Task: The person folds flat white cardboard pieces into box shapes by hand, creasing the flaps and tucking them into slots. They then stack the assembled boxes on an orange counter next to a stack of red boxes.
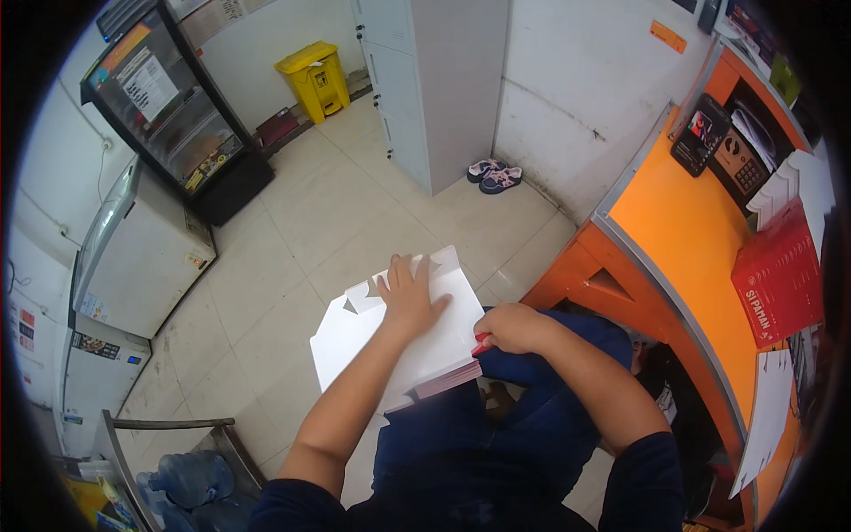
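Observation:
A flat white die-cut carton blank (pixel 355 348) rests over my lap, with its notched edge and flaps at the far side. Pinkish layered edges (pixel 448 379) show beneath it at the near side. My left hand (pixel 409 300) lies on its white face with the fingers spread. At the blank's right edge, my right hand (pixel 518 328) is closed on a small red flap (pixel 482 343), which seems to be part of the carton. The fingertips of that hand are partly hidden.
On the right, an orange counter (pixel 660 208) holds a phone (pixel 700 135), a safe (pixel 743 164) and red cartons (pixel 778 279). Grey lockers (pixel 452 89), shoes (pixel 495 176) and a yellow bin (pixel 317 84) stand ahead. A display fridge (pixel 177 106) and water jugs (pixel 191 479) are left.

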`<state>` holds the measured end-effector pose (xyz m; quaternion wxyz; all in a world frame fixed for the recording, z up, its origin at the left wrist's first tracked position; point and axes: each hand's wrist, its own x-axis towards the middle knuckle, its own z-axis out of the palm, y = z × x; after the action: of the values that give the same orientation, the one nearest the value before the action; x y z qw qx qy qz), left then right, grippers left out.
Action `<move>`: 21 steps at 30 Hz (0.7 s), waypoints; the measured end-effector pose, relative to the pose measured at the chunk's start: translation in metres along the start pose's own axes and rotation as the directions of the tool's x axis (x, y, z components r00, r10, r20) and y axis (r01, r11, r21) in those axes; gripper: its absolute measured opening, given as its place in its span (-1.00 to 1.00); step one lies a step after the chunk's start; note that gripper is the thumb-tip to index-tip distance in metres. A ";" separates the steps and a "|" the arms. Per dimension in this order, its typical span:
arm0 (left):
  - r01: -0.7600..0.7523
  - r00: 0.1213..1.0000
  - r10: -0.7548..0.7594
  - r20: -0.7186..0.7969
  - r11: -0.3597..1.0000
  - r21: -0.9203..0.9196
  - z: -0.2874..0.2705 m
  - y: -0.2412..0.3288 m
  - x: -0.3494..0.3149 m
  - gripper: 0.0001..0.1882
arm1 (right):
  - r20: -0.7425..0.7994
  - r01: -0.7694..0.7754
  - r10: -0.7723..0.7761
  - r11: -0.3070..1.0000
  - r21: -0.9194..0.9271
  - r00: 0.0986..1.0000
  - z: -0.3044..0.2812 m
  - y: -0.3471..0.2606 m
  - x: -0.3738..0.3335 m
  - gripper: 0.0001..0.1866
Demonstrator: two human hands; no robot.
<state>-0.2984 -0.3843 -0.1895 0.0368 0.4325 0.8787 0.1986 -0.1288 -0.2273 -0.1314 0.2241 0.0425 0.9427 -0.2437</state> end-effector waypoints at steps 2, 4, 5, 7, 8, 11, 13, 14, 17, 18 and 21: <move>-0.065 0.998 0.065 -0.024 0.998 -0.013 -0.028 0.031 -0.026 -0.10 | 0.002 -0.001 0.001 1.000 -0.017 1.000 -0.003 -0.002 -0.002 -0.82; -0.155 0.988 0.156 0.002 0.984 -0.085 -0.051 0.044 -0.048 -0.09 | -0.024 0.014 -0.015 0.999 -0.039 1.000 -0.005 -0.005 -0.003 -0.85; -0.212 0.974 0.220 0.042 0.965 -0.153 -0.059 0.044 -0.057 -0.10 | -0.053 0.026 -0.029 0.999 -0.048 0.998 -0.005 -0.007 -0.004 -0.87; -0.286 0.935 0.323 0.147 0.931 -0.227 -0.066 0.047 -0.073 -0.18 | -0.137 0.077 -0.085 0.995 -0.062 0.987 -0.002 -0.005 -0.002 -0.89; -0.309 0.908 0.359 0.218 0.922 -0.232 -0.066 0.051 -0.079 -0.26 | -0.192 0.116 -0.127 0.991 -0.069 0.973 0.004 0.000 0.002 -0.88; -0.285 0.921 0.295 0.256 0.955 -0.077 -0.045 0.049 -0.084 -0.53 | -0.326 0.184 -0.212 0.976 -0.115 0.921 0.020 0.004 0.006 -0.92; -0.272 0.945 0.269 0.187 0.962 -0.013 -0.030 0.041 -0.084 -0.65 | -0.389 0.203 -0.265 0.960 -0.192 0.883 0.027 0.002 0.002 -0.91; -0.287 0.947 0.288 0.142 0.957 -0.030 -0.026 0.038 -0.085 -0.68 | -0.411 0.205 -0.294 0.947 -0.248 0.863 0.031 -0.001 -0.002 -0.89; -0.347 0.937 0.349 0.024 0.936 -0.058 -0.016 0.030 -0.093 -0.68 | -0.494 0.150 -0.337 0.913 -0.378 0.801 0.056 -0.008 -0.016 -0.88; -0.369 0.929 0.369 -0.012 0.927 -0.063 -0.014 0.029 -0.096 -0.67 | -0.525 0.120 -0.344 0.903 -0.413 0.779 0.064 -0.010 -0.020 -0.87; -0.360 0.933 0.361 0.008 0.932 -0.039 -0.012 0.034 -0.101 -0.65 | -0.666 0.075 -0.402 0.883 -0.463 0.628 0.086 -0.008 -0.018 -0.88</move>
<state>-0.2127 -0.4478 -0.1763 0.0142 0.5871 0.7804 0.2147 -0.0798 -0.2745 -0.1869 -0.2133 -0.0354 0.9756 -0.0389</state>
